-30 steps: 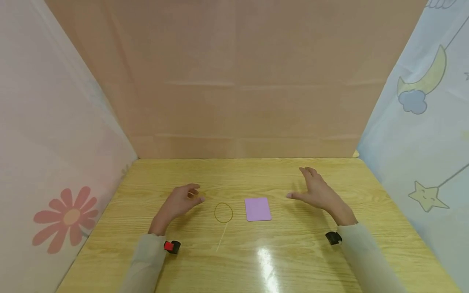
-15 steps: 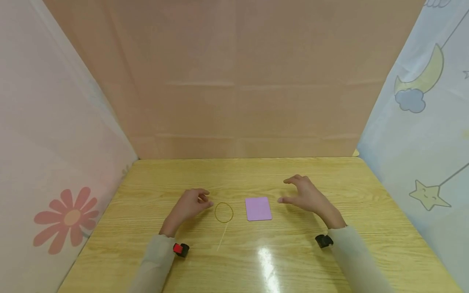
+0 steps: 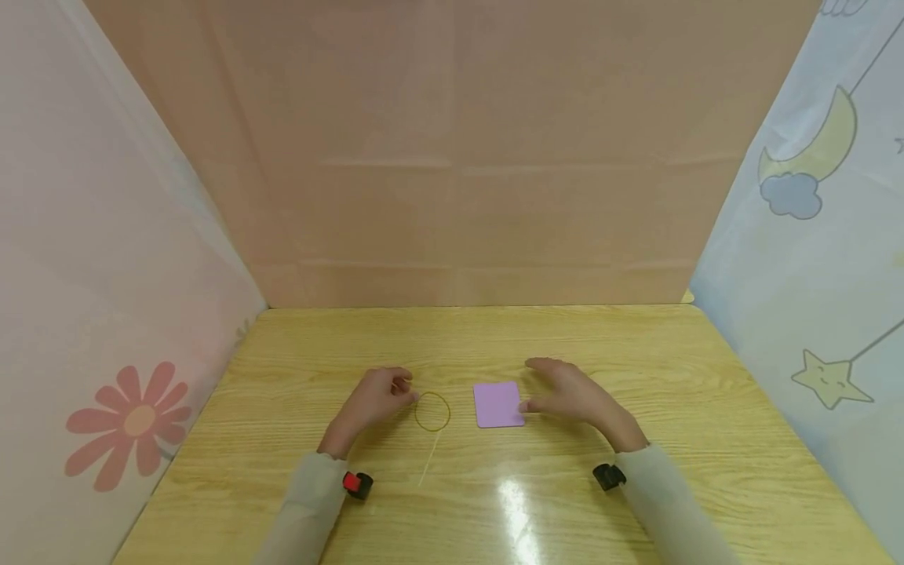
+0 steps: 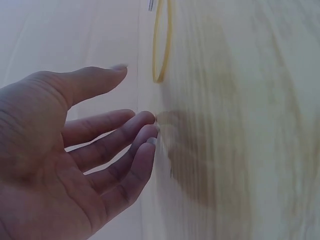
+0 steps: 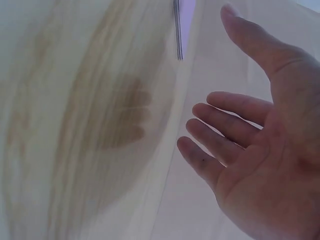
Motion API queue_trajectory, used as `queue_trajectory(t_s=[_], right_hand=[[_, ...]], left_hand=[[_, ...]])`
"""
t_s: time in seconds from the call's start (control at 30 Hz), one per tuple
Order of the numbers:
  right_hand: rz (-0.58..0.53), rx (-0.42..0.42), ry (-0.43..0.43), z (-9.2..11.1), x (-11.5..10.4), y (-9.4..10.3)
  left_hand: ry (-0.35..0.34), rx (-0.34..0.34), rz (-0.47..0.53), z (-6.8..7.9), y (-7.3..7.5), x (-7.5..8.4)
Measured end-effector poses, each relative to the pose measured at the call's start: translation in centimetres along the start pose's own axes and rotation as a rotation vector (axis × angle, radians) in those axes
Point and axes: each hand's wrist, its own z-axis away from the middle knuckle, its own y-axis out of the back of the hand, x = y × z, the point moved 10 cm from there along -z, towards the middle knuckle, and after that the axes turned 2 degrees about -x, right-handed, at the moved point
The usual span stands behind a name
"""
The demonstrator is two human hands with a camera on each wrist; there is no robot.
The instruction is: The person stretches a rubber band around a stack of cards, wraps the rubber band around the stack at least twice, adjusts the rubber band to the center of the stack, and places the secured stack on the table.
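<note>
A yellow rubber band [image 3: 432, 412] lies as a loop on the wooden table. Beside it is a flat purple square [image 3: 497, 405] with rounded corners; its edge [image 5: 178, 35] shows thin dark lines like stacked layers in the right wrist view. My left hand [image 3: 377, 396] hovers at the rubber band's left side, thumb tip right by the loop, fingers loosely bent and holding nothing. In the left wrist view the band [image 4: 161, 45] hangs into the top of the picture past the thumb. My right hand [image 3: 575, 395] is spread, its thumb tip overlapping the square's right edge.
The wooden table [image 3: 565, 502] ends at a brown hanging sheet [image 3: 452, 196] at the back. Pale printed cloths stand on both sides, a flower [image 3: 137, 420] on the left and a star [image 3: 829, 378] on the right. Each wrist wears a small black camera band.
Both hands have moved inward, the left rightward to the rubber band and the right leftward and lower to the purple square. The band and square lie where they were.
</note>
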Motion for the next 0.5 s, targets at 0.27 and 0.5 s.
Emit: queue_trajectory(t_s=[0.27, 0.5], right_hand=[[0.022, -0.024, 0.081, 0.0, -1.6, -1.2], [0.035, -0.03, 0.07, -0.3, -2.3, -2.0]], left_hand=[[-0.055, 0.016, -0.053, -0.2, -0.8, 0.9], [-0.075, 0.027, -0.08, -0.5, -1.3, 1.3]])
